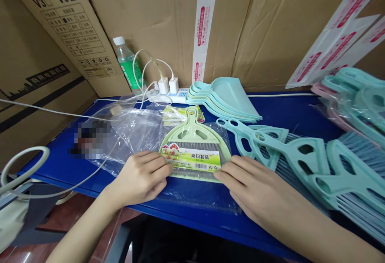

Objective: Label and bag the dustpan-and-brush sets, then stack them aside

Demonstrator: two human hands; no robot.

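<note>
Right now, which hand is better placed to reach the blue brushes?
Probably the right hand: it is beside the blue brushes, while the left hand is across the green dustpan from them.

We see a smooth pale-green plastic dustpan (pixel 192 130), a glossy green-and-white printed paper-like label (pixel 195 159), a wrinkled, shiny clear plastic bag (pixel 135 128), smooth light-blue plastic dustpans (pixel 231 94), a matt brown cardboard panel (pixel 162 18) and glossy white-and-red tape (pixel 206 18).

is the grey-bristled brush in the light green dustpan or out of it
In: the brush lies within the rim of the light green dustpan, its grey bristles showing above and below the label card.
</note>
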